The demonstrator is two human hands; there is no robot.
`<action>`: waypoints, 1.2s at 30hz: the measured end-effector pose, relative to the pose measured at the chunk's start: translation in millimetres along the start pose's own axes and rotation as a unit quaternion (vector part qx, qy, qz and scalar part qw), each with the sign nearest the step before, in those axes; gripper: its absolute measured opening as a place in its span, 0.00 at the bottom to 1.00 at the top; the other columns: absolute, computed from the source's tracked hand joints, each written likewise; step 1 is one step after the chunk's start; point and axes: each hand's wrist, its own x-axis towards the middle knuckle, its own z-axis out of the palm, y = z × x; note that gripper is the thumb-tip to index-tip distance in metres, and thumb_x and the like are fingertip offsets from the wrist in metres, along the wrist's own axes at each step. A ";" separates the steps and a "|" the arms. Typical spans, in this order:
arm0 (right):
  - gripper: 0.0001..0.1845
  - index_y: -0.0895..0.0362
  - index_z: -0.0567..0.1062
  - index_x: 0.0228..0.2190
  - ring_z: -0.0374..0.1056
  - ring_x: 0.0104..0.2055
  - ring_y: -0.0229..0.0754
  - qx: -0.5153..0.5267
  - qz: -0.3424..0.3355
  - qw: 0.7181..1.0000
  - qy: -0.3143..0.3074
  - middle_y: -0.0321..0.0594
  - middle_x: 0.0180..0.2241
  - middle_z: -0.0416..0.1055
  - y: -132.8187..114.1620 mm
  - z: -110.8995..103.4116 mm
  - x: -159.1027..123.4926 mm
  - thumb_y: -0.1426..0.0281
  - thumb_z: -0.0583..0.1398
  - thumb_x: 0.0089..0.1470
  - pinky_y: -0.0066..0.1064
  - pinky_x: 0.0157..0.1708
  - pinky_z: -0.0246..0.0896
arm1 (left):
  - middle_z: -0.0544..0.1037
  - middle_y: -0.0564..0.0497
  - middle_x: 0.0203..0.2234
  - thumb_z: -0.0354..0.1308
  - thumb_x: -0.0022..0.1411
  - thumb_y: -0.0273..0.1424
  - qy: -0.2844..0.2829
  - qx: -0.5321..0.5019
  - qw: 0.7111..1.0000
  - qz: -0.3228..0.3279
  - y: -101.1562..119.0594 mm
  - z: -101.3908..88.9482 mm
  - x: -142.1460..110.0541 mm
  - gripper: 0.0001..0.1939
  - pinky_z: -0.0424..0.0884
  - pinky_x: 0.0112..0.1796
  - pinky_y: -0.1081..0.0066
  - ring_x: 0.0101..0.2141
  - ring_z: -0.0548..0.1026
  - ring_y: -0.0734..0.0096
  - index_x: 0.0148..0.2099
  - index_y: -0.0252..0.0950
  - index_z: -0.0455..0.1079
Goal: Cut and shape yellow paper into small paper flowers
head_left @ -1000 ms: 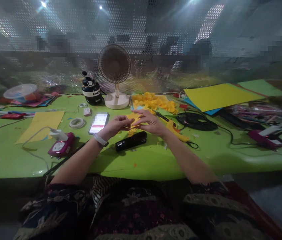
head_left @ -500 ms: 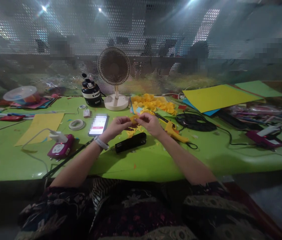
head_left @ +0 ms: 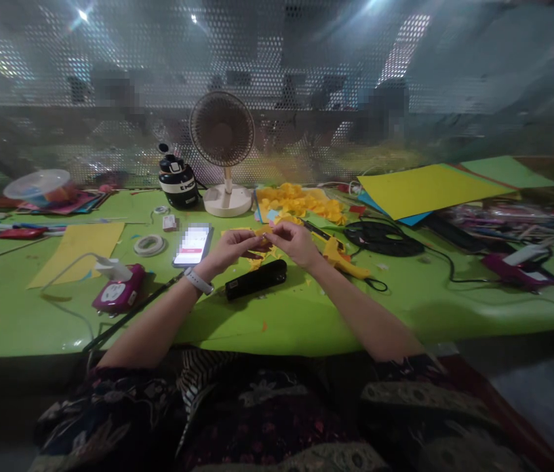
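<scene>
Between the fingertips of both hands is a small yellow paper piece [head_left: 263, 231], partly hidden by the fingers. My left hand [head_left: 230, 250], with a pale watch band at the wrist, pinches its left side. From the right, my right hand [head_left: 299, 245] pinches the same piece. Just below the hands lies a black cylindrical tool [head_left: 256, 280] on the green table. Yellow paper scraps [head_left: 256, 263] are scattered under the fingers. Beyond them sits a heap of yellow paper flowers [head_left: 301, 202]. A yellow glue gun [head_left: 348, 262] rests beside my right wrist.
Left of my hands are a lit phone [head_left: 192, 246], a tape roll [head_left: 149, 245] and a purple power adapter [head_left: 119, 288] with a cord. A white fan [head_left: 227, 200] and black bottle [head_left: 178, 185] stand behind. Coloured sheets [head_left: 434, 189] lie at the right.
The yellow paper piece shows less between the fingers now, and the fingertips have shifted slightly around it. Both arms stay nearly in place; the whole view has moved a little.
</scene>
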 end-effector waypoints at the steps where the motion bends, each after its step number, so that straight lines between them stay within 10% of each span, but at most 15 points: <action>1: 0.26 0.55 0.71 0.26 0.66 0.29 0.39 0.001 0.000 1.000 -0.002 0.35 0.26 0.70 0.6 -0.1 0.2 0.45 0.66 0.45 0.33 0.35 0.65 | 0.83 0.39 0.41 0.68 0.54 0.47 0.000 0.001 1.000 0.000 0.3 0.3 -0.1 0.24 0.77 0.41 0.67 0.43 0.81 0.60 0.42 0.30 0.77; 23: 0.23 0.55 0.70 0.29 0.68 0.33 0.38 0.114 0.076 0.990 0.018 0.36 0.29 0.71 -21.1 -10.6 1.2 0.50 0.67 0.45 0.32 0.37 0.68 | 0.83 0.39 0.35 0.68 0.53 0.48 0.003 0.003 1.000 -0.013 -1.4 3.0 0.7 0.25 0.79 0.40 0.65 0.38 0.83 0.60 0.39 0.29 0.76; 36: 0.24 0.56 0.68 0.23 0.54 0.23 0.34 -0.012 -0.005 1.000 -0.001 0.31 0.20 0.60 -11.9 -1.8 -1.3 0.49 0.63 0.50 0.29 0.25 0.49 | 0.84 0.41 0.34 0.69 0.53 0.47 -0.019 -0.019 0.999 -0.030 -5.6 3.9 1.2 0.24 0.79 0.38 0.67 0.36 0.83 0.62 0.38 0.29 0.76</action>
